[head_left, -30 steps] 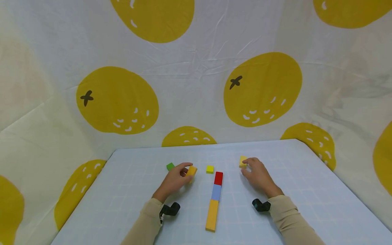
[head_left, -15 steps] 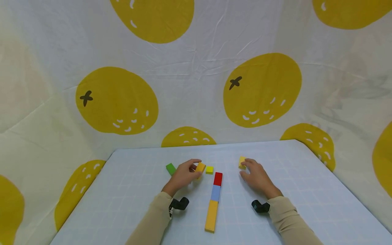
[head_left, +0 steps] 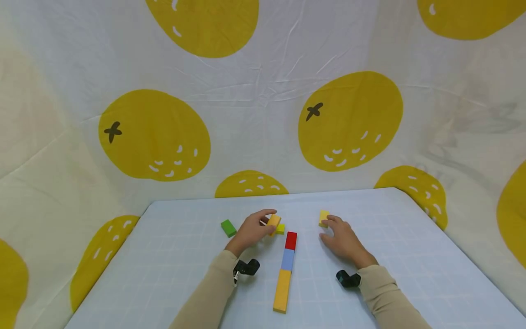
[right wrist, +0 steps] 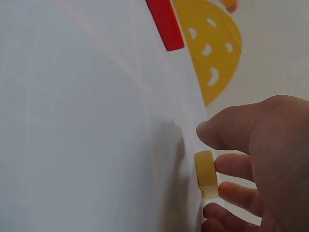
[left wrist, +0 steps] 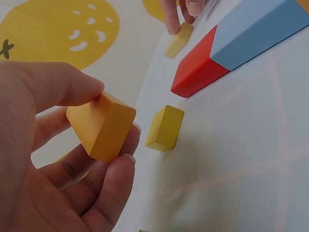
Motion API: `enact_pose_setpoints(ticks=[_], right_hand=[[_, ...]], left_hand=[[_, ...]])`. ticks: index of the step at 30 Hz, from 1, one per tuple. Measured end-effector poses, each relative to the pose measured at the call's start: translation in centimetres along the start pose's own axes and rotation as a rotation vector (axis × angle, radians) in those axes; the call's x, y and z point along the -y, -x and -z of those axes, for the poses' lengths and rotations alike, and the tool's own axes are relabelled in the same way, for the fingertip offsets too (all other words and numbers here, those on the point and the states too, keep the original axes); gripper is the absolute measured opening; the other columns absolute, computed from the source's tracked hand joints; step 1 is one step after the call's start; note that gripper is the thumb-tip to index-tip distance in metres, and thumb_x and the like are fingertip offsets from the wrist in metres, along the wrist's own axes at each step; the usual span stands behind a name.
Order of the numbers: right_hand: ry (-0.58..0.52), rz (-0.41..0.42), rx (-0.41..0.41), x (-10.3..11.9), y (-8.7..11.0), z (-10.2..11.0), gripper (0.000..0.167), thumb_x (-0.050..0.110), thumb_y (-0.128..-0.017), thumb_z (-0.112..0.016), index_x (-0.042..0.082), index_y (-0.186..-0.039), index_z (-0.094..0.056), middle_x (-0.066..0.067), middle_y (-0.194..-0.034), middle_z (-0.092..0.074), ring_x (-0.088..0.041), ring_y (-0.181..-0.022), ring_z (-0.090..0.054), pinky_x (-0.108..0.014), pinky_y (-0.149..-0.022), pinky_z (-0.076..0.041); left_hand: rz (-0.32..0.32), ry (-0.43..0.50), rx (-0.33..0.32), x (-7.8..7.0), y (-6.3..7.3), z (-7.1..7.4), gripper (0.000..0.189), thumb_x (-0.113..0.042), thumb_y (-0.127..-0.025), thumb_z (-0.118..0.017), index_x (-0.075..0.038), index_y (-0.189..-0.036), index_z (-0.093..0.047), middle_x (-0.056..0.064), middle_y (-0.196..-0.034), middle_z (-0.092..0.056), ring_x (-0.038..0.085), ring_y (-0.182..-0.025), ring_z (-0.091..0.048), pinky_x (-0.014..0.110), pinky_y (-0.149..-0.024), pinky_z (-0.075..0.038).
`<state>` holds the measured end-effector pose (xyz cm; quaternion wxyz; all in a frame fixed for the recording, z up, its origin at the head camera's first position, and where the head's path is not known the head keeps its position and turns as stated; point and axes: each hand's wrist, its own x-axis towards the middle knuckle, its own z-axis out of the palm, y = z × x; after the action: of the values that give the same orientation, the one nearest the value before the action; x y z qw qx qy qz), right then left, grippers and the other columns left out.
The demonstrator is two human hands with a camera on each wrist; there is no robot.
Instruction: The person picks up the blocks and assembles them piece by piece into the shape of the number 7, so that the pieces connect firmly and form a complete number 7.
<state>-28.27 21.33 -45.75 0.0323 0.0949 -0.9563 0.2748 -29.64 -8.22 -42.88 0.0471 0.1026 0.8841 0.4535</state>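
My left hand (head_left: 253, 230) pinches an orange block (left wrist: 104, 125) between thumb and fingers, held up off the table. Just beyond it lies a small bright yellow block (left wrist: 165, 128) on the cloth. My right hand (head_left: 344, 237) is beside a pale yellow block (right wrist: 206, 174); its fingertips are at the block's side while the thumb stands apart from it. Between the hands a row runs away from me: a long orange block (head_left: 282, 290) nearest, then a blue block (head_left: 288, 259), then a red block (head_left: 291, 241) at the far end.
A green block (head_left: 228, 228) lies left of my left hand. The table (head_left: 164, 256) has a pale checked cloth, and a curtain (head_left: 255, 128) with large yellow fruit prints hangs behind its far edge.
My left hand has moved right with the orange block, from near the green block to beside the small yellow block. The right hand has stayed nearly in place by the pale yellow block.
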Motion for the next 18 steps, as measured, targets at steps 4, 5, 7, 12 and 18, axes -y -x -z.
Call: enact_pose_setpoints(ticks=[4, 5, 7, 12, 18], right_hand=[[0.001, 0.005, -0.004, 0.1, 0.1, -0.1, 0.047, 0.023, -0.094, -0.068, 0.001, -0.136, -0.059, -0.022, -0.151, -0.041, -0.047, -0.133, -0.040, -0.062, -0.106, -0.035], [0.003, 0.008, -0.006, 0.1, 0.2, -0.2, 0.047, 0.023, -0.094, -0.068, 0.001, -0.135, -0.059, -0.023, -0.151, -0.041, -0.047, -0.132, -0.040, -0.062, -0.106, -0.036], [0.002, 0.006, -0.005, 0.1, 0.2, -0.3, 0.048, 0.023, -0.094, -0.068, 0.002, -0.136, -0.059, -0.022, -0.151, -0.041, -0.047, -0.132, -0.040, -0.062, -0.106, -0.036], [0.000, 0.003, 0.001, 0.2, 0.4, -0.3, 0.049, 0.024, -0.094, -0.068, 0.002, -0.136, -0.058, -0.022, -0.151, -0.040, -0.046, -0.132, -0.041, -0.062, -0.105, -0.036], [0.003, 0.011, -0.010, 0.1, 0.3, -0.2, 0.049, 0.024, -0.094, -0.068, 0.002, -0.136, -0.058, -0.022, -0.152, -0.040, -0.046, -0.133, -0.040, -0.062, -0.106, -0.036]], left_hand=[[-0.016, -0.015, 0.006, -0.2, -0.2, -0.2, 0.049, -0.027, -0.092, -0.073, -0.023, -0.139, -0.060, 0.002, -0.109, -0.062, 0.022, -0.095, -0.057, 0.037, -0.079, -0.053], [-0.021, -0.017, 0.010, -0.3, -0.2, -0.3, 0.049, -0.026, -0.092, -0.073, -0.023, -0.139, -0.060, 0.002, -0.109, -0.062, 0.022, -0.095, -0.057, 0.037, -0.079, -0.053], [-0.028, -0.013, 0.016, -0.4, -0.3, -0.3, 0.049, -0.026, -0.092, -0.072, -0.022, -0.140, -0.059, 0.002, -0.109, -0.062, 0.022, -0.095, -0.057, 0.037, -0.080, -0.053], [-0.043, -0.005, 0.029, -0.4, -0.9, -0.7, 0.049, -0.025, -0.093, -0.071, -0.023, -0.140, -0.059, 0.002, -0.109, -0.061, 0.022, -0.095, -0.058, 0.037, -0.081, -0.053], [-0.043, 0.016, 0.036, -0.4, -1.9, -1.4, 0.047, -0.026, -0.094, -0.071, -0.023, -0.140, -0.059, 0.001, -0.110, -0.062, 0.021, -0.096, -0.058, 0.034, -0.078, -0.054]])
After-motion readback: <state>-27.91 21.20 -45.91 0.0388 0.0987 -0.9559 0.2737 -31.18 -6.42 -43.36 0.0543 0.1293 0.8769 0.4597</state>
